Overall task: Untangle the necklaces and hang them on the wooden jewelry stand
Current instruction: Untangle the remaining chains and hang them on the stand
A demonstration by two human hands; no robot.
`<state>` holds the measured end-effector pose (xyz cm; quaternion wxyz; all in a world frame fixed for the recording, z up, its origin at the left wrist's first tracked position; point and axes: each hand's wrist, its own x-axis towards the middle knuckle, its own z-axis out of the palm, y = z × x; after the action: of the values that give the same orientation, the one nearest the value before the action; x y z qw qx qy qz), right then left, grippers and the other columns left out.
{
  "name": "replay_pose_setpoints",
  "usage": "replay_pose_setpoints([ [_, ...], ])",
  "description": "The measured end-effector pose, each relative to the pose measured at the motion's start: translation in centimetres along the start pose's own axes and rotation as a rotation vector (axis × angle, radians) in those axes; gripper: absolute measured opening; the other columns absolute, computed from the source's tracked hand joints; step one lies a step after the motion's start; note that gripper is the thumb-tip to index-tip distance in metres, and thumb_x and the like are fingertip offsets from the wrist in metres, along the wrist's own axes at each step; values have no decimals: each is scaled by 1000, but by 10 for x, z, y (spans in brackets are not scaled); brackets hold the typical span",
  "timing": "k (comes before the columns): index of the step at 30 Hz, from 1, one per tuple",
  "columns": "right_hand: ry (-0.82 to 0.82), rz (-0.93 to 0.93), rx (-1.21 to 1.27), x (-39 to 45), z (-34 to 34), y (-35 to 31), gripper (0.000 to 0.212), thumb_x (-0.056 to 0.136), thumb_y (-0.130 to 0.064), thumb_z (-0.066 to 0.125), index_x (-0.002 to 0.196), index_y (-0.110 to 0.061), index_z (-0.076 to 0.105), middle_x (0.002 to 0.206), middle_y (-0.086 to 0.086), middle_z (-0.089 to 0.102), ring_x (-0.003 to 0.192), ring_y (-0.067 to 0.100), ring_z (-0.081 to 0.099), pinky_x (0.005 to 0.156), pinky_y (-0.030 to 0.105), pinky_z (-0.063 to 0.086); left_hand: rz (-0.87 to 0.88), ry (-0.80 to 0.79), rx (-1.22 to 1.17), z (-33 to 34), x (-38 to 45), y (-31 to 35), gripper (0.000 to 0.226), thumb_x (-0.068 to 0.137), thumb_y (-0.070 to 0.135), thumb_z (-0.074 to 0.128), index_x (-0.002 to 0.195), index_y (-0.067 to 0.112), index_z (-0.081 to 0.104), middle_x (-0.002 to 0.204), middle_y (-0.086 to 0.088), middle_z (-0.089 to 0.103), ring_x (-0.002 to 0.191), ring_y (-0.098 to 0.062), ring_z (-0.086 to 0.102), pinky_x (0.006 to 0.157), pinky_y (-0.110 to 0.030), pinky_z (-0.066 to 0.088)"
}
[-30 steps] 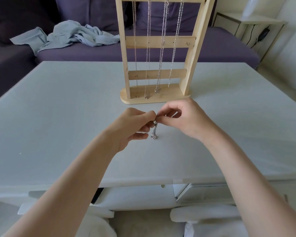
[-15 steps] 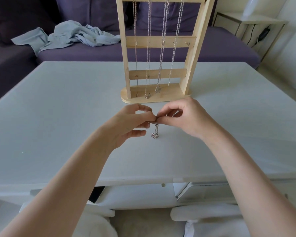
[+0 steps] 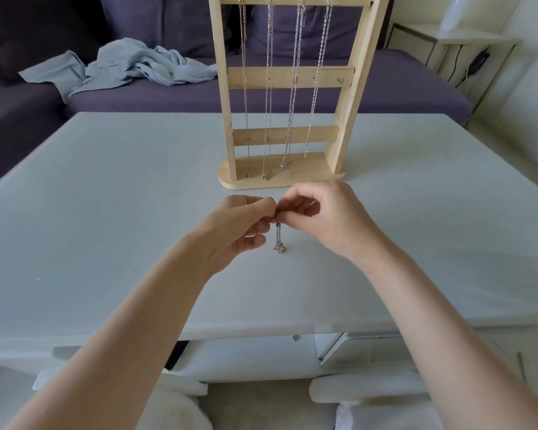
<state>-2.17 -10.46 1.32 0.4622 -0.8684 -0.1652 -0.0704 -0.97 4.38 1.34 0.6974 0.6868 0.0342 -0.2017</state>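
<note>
Both hands, left (image 3: 239,228) and right (image 3: 320,218), pinch the thin silver pendant necklace (image 3: 279,242) before the wooden jewelry stand (image 3: 280,178); limp, slippery, grip near the clasp.

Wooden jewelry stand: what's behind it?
Behind the wooden jewelry stand, a purple sofa shows through its bars, with a blue cloth lying to the left. The stand's posts, bars and four hanging necklaces cover thin strips of it.
</note>
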Motion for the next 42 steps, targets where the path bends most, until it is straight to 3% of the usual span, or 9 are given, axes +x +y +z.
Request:
replay_pose_setpoints([
  [3,25,22,67,1,0,0,11,78,-6,74,75,-17,71,71,-5,69,67,10,63,68,20,50,38,10,-11,-2,-1,1,17,89,8,51,74,13,54,61,4,52,50,-7,40,43,-14,38],
  [6,48,89,193,2,-5,-1,18,81,-6,71,71,-21,66,66,-11,63,61,2,55,61,16,44,164,59,58,-6,-1,4,12,92,12,54,82,14,61,72,3,62,63,-6,56,52,-15,47],
  [9,75,158,296,1,-9,-1,14,84,-6,67,74,-16,66,63,-10,61,57,1,51,57,16,43,238,-46,99,-5,-2,3,8,91,11,58,90,9,65,82,1,69,77,-8,66,67,-17,53],
  [11,103,190,311,1,-10,-1,11,84,-8,67,75,-14,67,63,-7,61,56,1,51,57,15,43,254,-58,122,-3,-2,2,6,89,8,60,89,8,66,79,0,70,76,-9,68,71,-18,54],
  [19,157,270,507,2,-5,-2,14,85,-5,64,74,-12,65,71,4,65,66,14,56,60,22,44,277,-13,281,4,0,-3,9,84,12,68,77,17,65,70,8,64,59,3,56,59,-12,47],
  [26,259,244,491,9,1,-3,12,82,-2,66,74,-10,63,65,0,63,55,6,55,56,19,44,390,87,294,3,4,0,15,85,5,65,74,15,64,60,12,67,61,1,63,59,-13,49],
  [31,250,214,438,13,7,-5,15,82,-2,65,72,-12,62,63,3,62,58,12,57,54,17,44,382,71,310,2,5,4,6,84,14,68,78,12,68,75,0,70,61,1,61,58,-13,47],
  [36,239,219,389,15,7,-5,15,84,-4,64,72,-12,61,68,6,63,61,11,57,56,19,45,372,88,324,1,8,4,11,85,15,67,74,14,65,70,4,68,59,1,60,55,-11,45],
  [42,184,246,293,12,3,-5,14,82,-8,67,71,-15,65,64,-5,62,57,5,52,56,16,45,490,189,473,1,16,-1,17,80,16,73,70,22,60,69,12,63,57,1,58,54,-13,45],
])
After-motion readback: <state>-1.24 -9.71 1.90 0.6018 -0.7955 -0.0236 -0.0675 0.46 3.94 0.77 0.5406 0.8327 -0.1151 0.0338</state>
